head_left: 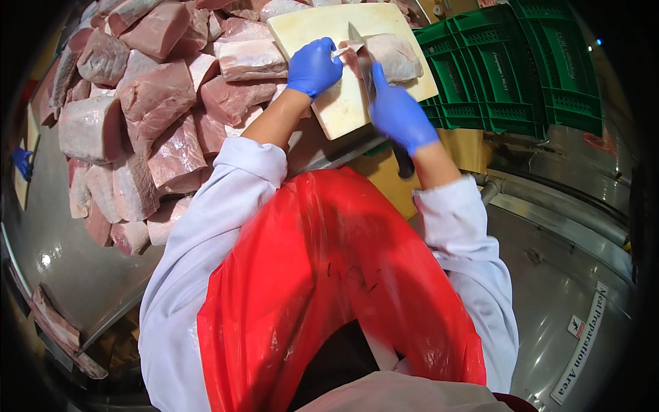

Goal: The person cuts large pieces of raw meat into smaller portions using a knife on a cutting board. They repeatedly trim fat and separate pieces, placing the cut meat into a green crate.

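On the white cutting board (339, 122) lies a pale piece of raw meat (397, 59). My left hand (314, 69), in a blue glove, is closed on a thin strip of meat (342, 51) at the left end of that piece. The knife (364, 60) is in my right hand (401, 115), also blue-gloved, its fingers wrapped round the handle. The blade points away from me and lies between the strip and the larger piece. Whether the strip still joins the piece, I cannot tell. The dark handle end shows below my right wrist.
A large heap of raw meat chunks (161, 103) covers the metal table left of the board. Green plastic crates (480, 75) stand at the right. A long meat strip (58, 323) lies at the lower left, a blue item (22, 163) at the far left. Metal pipes (549, 199) run at the right.
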Motion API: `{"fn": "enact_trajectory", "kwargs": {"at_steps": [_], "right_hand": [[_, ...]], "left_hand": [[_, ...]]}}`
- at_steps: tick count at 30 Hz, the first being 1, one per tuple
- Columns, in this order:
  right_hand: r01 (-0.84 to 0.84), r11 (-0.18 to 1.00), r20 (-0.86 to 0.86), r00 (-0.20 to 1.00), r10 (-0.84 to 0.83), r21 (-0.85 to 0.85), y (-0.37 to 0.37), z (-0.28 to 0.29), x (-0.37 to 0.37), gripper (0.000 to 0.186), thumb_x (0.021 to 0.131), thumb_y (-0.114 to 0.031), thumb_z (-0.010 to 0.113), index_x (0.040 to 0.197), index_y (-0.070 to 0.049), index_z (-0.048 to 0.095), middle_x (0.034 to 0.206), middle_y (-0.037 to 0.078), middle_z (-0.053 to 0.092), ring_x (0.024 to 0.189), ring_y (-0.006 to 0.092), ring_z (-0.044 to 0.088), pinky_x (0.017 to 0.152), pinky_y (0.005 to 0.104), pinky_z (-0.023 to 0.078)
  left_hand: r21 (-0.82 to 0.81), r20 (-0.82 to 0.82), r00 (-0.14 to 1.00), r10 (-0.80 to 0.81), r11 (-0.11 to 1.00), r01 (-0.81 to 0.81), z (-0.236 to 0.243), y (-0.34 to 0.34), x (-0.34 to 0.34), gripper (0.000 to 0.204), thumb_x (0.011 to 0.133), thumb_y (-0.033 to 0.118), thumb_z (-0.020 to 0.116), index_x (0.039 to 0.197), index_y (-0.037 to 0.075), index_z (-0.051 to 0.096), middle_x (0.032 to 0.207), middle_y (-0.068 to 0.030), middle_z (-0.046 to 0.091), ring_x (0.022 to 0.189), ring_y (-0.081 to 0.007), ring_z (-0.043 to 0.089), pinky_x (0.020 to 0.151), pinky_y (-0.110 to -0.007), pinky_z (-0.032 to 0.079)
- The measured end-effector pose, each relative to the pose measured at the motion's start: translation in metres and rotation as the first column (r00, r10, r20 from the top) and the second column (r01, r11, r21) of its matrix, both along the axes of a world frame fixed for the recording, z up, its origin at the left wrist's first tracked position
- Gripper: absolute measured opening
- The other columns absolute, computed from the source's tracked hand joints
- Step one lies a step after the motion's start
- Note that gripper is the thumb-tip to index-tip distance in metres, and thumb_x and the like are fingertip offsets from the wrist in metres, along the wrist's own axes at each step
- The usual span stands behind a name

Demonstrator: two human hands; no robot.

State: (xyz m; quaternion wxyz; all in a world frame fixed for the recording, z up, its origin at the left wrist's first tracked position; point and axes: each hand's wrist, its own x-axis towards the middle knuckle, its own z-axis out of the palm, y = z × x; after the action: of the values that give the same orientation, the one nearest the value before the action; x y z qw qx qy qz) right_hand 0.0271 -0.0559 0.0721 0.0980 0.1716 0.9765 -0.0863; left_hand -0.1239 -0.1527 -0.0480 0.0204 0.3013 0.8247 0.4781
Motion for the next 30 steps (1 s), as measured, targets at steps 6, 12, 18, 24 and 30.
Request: {"fn": "enact_trajectory", "kwargs": {"at_steps": [6,12,18,24,30], "right_hand": [[0.303,0.904,0.14,0.952,-0.272,-0.302,-0.024,0.069,0.068,0.079,0.089,-0.009,0.058,0.16,-0.008,0.023,0.076,0.027,0.067,0.07,0.0381,0.07,0.066,0.0473,0.055],[0.357,0.821,-0.043,0.907,-0.419,-0.446,0.024,0.042,-0.046,0.078,0.084,-0.013,0.059,0.157,-0.006,0.031,0.081,0.025,0.069,0.067,0.0314,0.071,0.064,0.0412,0.057],[-0.05,0.998,-0.057,0.997,0.049,-0.022,0.111,-0.055,-0.121,0.025,0.084,-0.025,0.065,0.083,-0.002,0.074,0.066,0.015,0.066,0.059,0.0282,0.067,0.058,0.0378,0.053],[0.113,0.967,0.022,0.994,-0.111,-0.227,-0.006,0.017,-0.087,0.037,0.094,-0.026,0.053,0.087,0.005,0.071,0.066,0.02,0.068,0.062,0.0264,0.071,0.056,0.0391,0.055],[0.183,0.979,0.128,0.977,-0.171,-0.091,-0.005,-0.004,-0.041,0.071,0.089,-0.015,0.043,0.149,0.018,0.026,0.115,0.037,0.065,0.105,0.0453,0.068,0.094,0.0498,0.053]], "left_hand": [[-0.2,0.111,0.989,-0.096,0.973,0.117,0.019,-0.018,-0.024,0.042,0.08,0.033,0.068,0.109,0.003,0.066,0.109,-0.0239,0.07,0.103,-0.0386,0.069,0.09,-0.048,0.055],[-0.349,-0.012,0.979,-0.204,0.918,0.187,0.029,0.015,-0.039,0.034,0.085,0.035,0.064,0.109,0.011,0.068,0.108,-0.0176,0.072,0.102,-0.0375,0.068,0.087,-0.047,0.055],[-0.357,-0.084,0.97,-0.228,0.916,0.184,0.019,0.019,-0.029,0.025,0.087,0.032,0.063,0.101,0.014,0.071,0.101,-0.016,0.072,0.096,-0.0367,0.069,0.083,-0.048,0.055],[-0.323,-0.131,0.981,-0.143,0.942,0.094,0.01,0.01,-0.036,0.025,0.087,0.033,0.063,0.1,0.014,0.07,0.102,-0.0169,0.072,0.094,-0.039,0.069,0.081,-0.05,0.055],[-0.208,-0.102,0.992,-0.068,0.977,0.046,0.01,0.021,-0.028,0.02,0.083,0.026,0.065,0.088,0.009,0.075,0.091,-0.0212,0.073,0.087,-0.0408,0.07,0.081,-0.049,0.055]]}}
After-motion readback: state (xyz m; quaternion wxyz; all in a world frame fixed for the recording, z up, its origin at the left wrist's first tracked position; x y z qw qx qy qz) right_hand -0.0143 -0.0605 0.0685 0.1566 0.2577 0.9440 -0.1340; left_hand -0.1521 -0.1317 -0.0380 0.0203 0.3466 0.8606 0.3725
